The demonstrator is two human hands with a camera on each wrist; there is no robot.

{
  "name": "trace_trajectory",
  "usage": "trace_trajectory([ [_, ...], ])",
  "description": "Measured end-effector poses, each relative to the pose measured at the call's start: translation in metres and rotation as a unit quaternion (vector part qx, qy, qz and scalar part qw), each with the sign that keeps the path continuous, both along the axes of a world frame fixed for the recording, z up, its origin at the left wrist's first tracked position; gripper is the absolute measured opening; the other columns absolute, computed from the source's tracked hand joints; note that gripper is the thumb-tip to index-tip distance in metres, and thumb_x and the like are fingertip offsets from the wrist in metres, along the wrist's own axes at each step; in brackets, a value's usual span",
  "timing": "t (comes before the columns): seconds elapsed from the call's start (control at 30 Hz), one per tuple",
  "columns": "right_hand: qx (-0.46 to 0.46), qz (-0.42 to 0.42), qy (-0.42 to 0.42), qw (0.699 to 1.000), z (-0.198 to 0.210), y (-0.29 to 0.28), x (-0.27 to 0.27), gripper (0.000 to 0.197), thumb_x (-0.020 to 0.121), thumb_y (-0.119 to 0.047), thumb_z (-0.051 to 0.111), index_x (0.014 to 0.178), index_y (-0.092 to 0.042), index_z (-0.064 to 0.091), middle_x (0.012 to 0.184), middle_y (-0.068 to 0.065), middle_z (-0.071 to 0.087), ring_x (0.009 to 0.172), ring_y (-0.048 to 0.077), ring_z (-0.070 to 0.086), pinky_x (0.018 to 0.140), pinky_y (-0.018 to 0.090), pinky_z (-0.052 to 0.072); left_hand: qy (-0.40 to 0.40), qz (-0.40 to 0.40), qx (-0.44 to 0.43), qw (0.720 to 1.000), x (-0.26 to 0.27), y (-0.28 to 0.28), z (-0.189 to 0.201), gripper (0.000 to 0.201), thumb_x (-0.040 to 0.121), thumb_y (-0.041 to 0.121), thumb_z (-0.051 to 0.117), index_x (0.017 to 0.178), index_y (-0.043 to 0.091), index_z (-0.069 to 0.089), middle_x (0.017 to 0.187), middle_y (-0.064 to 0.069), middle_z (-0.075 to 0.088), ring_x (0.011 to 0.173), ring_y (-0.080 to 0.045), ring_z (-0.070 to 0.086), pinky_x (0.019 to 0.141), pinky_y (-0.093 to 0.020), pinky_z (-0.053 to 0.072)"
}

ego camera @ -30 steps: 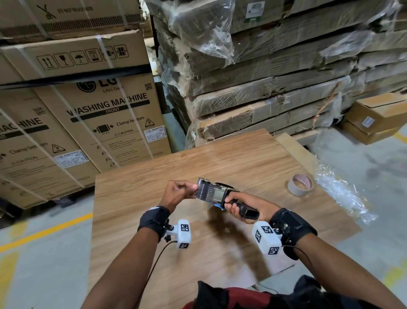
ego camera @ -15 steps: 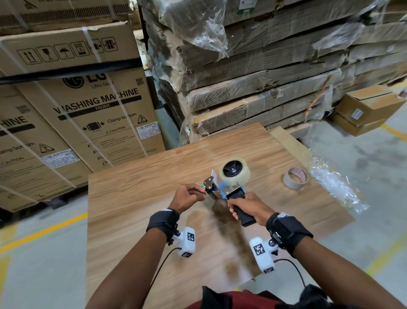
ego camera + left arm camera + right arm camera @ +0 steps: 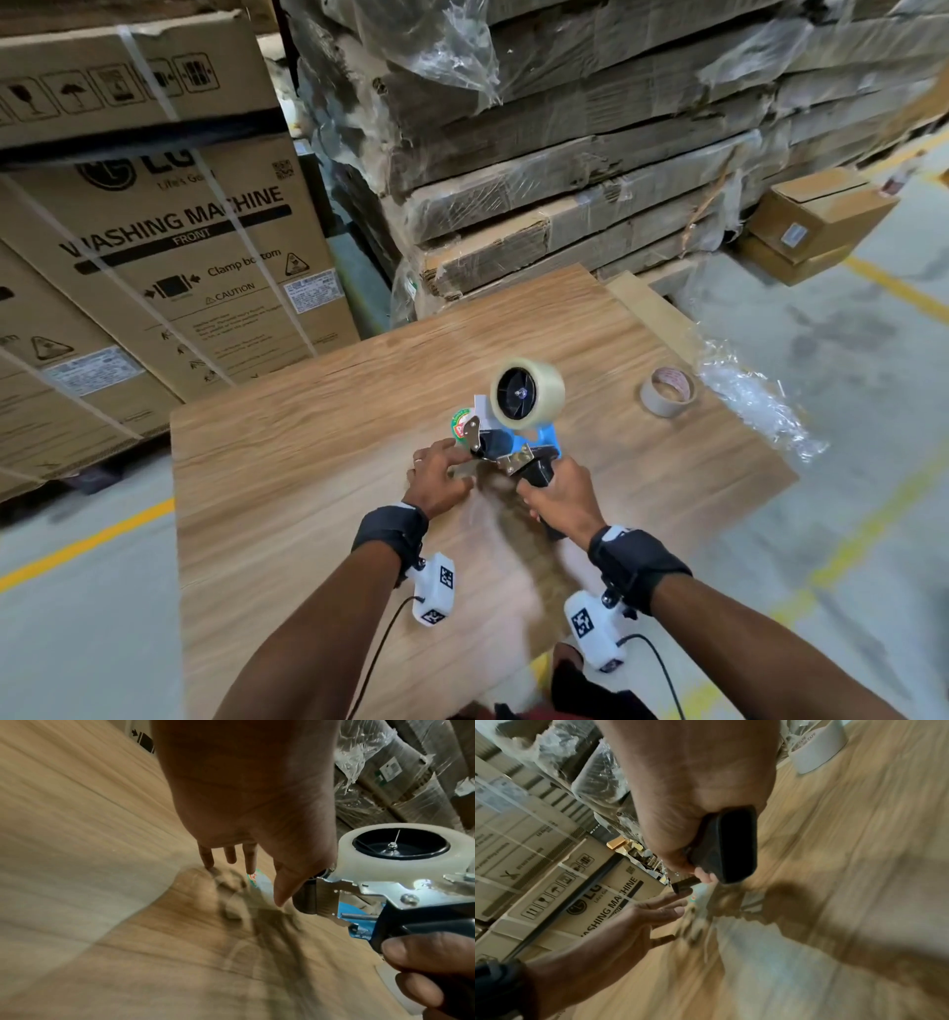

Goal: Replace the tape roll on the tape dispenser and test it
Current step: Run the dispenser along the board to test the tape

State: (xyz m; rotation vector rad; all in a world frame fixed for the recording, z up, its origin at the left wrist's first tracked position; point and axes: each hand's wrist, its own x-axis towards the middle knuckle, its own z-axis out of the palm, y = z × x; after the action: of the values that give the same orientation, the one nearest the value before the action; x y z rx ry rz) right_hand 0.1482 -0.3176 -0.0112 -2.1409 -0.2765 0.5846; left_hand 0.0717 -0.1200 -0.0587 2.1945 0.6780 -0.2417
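Note:
A blue-framed tape dispenser (image 3: 518,447) with a black handle carries a clear tape roll (image 3: 526,393) and stands nose-down on the wooden table (image 3: 308,462). My right hand (image 3: 557,496) grips the handle (image 3: 731,845). My left hand (image 3: 436,470) lies just left of the nose, with straight fingers (image 3: 228,856) reaching down to the table. The thumb is beside the black roller (image 3: 304,898). A small green, red and white label (image 3: 460,422) shows by the nose; whether it is stuck to the tape end is unclear. The tape strip itself is blurred.
A nearly used-up tape roll (image 3: 667,391) lies on the table at the right, near crumpled plastic wrap (image 3: 755,406). Washing machine cartons (image 3: 169,246) stand behind left, wrapped flat cardboard stacks (image 3: 590,154) behind. Concrete floor surrounds the table.
The dispenser turned from lying flat in the air to upright and came down to the table. My left hand, which pinched at its nose, has let go and spread its fingers.

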Motion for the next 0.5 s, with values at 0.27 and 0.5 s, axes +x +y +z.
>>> trace_trajectory([
  [0.27, -0.076, 0.020, -0.065, 0.995, -0.034, -0.009, -0.030, 0.034, 0.078, -0.039, 0.078, 0.069, -0.013, 0.058, 0.069, 0.008, 0.069, 0.072, 0.031, 0.063, 0.066, 0.036, 0.051, 0.026, -0.052, 0.058, 0.997, -0.018, -0.002, -0.020, 0.035, 0.090, 0.033, 0.063, 0.124, 0.043, 0.068, 0.169, -0.002, 0.011, 0.153, -0.034, 0.008, 0.117, -0.051, 0.012],
  [0.5, -0.104, 0.046, -0.062, 0.992, -0.041, -0.014, -0.054, 0.031, 0.092, -0.043, 0.066, 0.081, -0.017, 0.053, 0.081, 0.012, 0.070, 0.079, 0.036, 0.063, 0.064, 0.036, 0.042, 0.083, -0.123, 0.183, 0.972, -0.031, 0.001, -0.024, 0.042, 0.094, 0.053, 0.048, 0.136, 0.051, 0.053, 0.170, 0.001, -0.007, 0.155, -0.034, 0.002, 0.116, -0.057, 0.012],
])
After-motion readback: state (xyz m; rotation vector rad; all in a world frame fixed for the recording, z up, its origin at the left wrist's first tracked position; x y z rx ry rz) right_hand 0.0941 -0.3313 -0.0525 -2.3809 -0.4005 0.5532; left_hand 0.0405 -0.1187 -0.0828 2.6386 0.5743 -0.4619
